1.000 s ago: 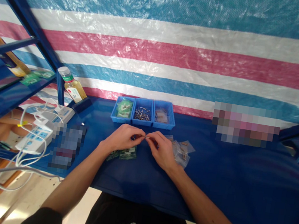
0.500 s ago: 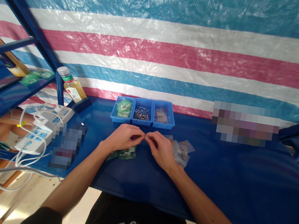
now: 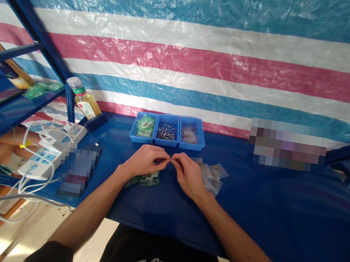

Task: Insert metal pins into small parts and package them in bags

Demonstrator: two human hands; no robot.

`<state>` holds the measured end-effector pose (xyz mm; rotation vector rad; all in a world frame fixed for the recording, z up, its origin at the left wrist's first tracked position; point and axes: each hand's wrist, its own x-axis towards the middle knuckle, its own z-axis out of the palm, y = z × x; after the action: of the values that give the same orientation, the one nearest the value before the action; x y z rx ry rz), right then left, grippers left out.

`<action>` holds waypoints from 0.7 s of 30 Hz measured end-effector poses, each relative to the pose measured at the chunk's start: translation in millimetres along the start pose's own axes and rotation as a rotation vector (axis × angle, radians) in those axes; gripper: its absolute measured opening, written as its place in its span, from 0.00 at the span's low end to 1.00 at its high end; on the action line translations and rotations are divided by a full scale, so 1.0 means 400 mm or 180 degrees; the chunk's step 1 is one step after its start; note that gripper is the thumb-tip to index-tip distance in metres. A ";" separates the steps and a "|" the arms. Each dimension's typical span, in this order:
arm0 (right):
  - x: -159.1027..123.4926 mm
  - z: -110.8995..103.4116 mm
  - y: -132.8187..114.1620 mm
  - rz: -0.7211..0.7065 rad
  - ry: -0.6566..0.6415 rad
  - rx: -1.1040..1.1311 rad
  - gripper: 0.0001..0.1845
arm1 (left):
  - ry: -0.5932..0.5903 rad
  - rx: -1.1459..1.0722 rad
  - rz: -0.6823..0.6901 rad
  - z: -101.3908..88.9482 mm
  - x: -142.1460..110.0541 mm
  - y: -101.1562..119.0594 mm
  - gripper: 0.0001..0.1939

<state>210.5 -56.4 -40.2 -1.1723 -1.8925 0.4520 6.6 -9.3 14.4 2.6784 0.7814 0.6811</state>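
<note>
Thin metal pin (image 3: pixel 170 159) sits mid-frame, just below the bins, at the meeting point of both hands' fingertips. Reads as light, stiff and slippery, and small enough to drop easily (expect it to roll if let go on the blue tabletop (image 3: pixel 161 217)). Best hold is a tight pinch near one end, on the finger pads rather than the nails. Left hand (image 3: pixel 145 161) and right hand (image 3: pixel 189 176) are both closed to a pinch, fingers together, with the two sets of tips almost touching at the pin. Probably both are on it, but the view is too coarse to say which one actually clamps it. There is also a dark speck inside the left fingers, can't identify it. Green packets (image 3: pixel 149 179) lie just under the left hand, clear small bags (image 3: pixel 212 177) just right of the right hand. Blue three-compartment tray (image 3: pixel 166 145) sits just above the hands: green bags left, loose metal pins (image 3: pixel 166 133) middle, clear bags right. White power strip (image 3: pixel 39 162) and plastic bottle (image 3: pixel 84 103) are off to the left of the frame.
</note>
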 end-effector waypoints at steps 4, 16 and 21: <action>0.001 0.000 0.005 0.0053 0.0015 -0.0077 0.10 | -0.0020 -0.0016 0.0005 0.000 0.001 0.003 0.10; -0.004 0.000 0.014 -0.0019 -0.0089 0.0112 0.09 | 0.0044 -0.0120 -0.0084 -0.010 -0.002 0.002 0.10; 0.001 -0.007 0.002 -0.0057 -0.0077 0.0110 0.10 | -0.0001 -0.0110 -0.0063 -0.009 -0.001 0.001 0.09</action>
<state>213.2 -56.1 -38.8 -1.1310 -1.9071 0.4892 4.6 -9.6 17.4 2.6362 0.7879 0.6830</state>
